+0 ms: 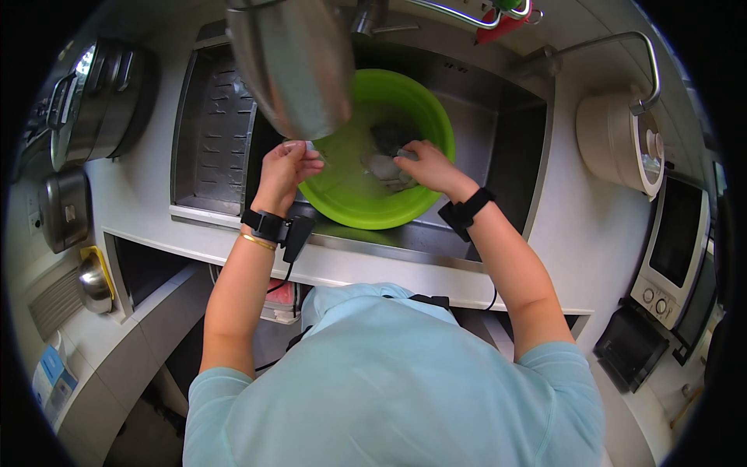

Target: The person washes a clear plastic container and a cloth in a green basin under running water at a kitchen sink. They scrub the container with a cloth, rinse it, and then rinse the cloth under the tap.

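Observation:
A round lime-green plastic basin (pixel 373 219) stands in the stainless steel sink (pixel 467 131) and holds cloudy water. In it lie a pale, wet, cloth-like bundle (pixel 384 168) and a dark piece (pixel 392 135), partly under water. My right hand (pixel 429 168) reaches over the basin's right side, its thumb and fingers closed on a grey bit of the wet cloth. At the left rim is my left hand (pixel 287 166), fingers curled, with something small and pale at the fingertips; whether it is held is unclear. Black straps circle both wrists.
A large shiny metal cylinder (pixel 295 70) looms close above the sink's left part. Behind the basin is a faucet (pixel 369 17); a curved spout (pixel 648 70) rises at right. A steel pot (pixel 102 105) stands left, a cream lidded pot (pixel 613 140) and a microwave oven (pixel 671 245) right.

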Demonstrator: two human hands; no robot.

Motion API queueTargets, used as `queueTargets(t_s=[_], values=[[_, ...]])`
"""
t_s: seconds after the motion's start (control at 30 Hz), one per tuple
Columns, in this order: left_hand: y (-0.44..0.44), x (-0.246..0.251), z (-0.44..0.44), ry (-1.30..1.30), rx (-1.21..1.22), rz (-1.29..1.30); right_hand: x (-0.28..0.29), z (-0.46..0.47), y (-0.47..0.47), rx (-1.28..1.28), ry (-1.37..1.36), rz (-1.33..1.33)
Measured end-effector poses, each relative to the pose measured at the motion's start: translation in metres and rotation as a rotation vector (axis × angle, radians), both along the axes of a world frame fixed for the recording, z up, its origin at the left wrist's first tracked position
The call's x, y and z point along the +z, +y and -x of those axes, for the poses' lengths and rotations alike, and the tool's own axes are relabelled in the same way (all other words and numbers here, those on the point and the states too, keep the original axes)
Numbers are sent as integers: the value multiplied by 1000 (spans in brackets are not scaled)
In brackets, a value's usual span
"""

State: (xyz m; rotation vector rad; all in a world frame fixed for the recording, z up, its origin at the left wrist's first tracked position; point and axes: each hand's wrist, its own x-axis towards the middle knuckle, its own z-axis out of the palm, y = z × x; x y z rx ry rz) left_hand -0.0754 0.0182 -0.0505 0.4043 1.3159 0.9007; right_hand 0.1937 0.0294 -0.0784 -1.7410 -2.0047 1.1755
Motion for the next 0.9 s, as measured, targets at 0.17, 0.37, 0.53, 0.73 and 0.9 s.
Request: queueTargets(t_s=[0.17, 0.37, 0.53, 0.73, 0.9], values=[[-1, -22, 1, -66, -40, 128, -36, 27, 15, 389, -326, 384], [-5, -28, -4, -157, -53, 209, -55, 85, -15, 326, -711, 517], [-10, -31, 2, -187, -46, 229, -72, 94, -12, 635, -743, 311], [-11, -38, 0, -211, -15, 277, -88, 75, -8, 336, -703, 356], [-8, -43, -4, -248, 11, 285, -88, 54, 20, 419, -555, 367]])
